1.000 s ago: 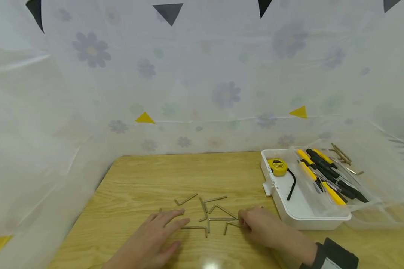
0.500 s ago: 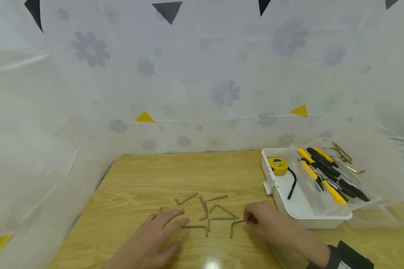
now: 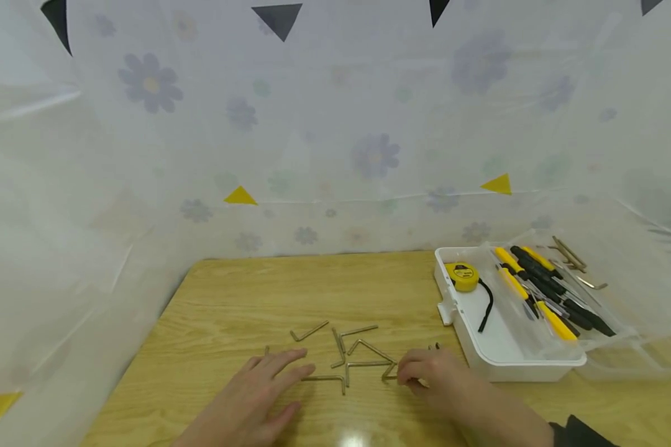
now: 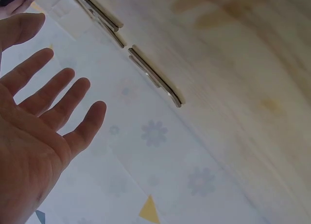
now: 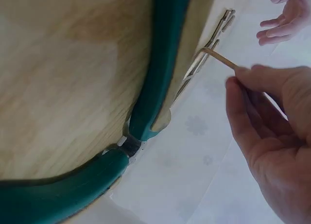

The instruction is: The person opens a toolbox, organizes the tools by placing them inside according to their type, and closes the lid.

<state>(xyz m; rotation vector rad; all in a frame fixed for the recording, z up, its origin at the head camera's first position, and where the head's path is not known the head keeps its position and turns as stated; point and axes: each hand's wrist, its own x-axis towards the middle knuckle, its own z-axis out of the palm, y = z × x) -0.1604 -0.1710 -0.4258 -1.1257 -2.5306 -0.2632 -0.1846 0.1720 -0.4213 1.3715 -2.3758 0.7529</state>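
Head view: left of box (image 3: 514, 372), right grip (image 3: 433, 375) pinches 1 key (image 5: 222, 59), left grip (image 3: 257, 394) spread; other keys (image 3: 377, 351) loose, looks unfinished.

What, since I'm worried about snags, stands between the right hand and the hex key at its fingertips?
Nothing visible: the right hand pinches the key directly. In the right wrist view, the green handles lie to one side, not between. Other keys lie close to its free end.

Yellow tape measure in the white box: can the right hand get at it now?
Probably yes: nothing seems to cover the yellow tape measure, though the right hand pinches an L-shaped hex key.
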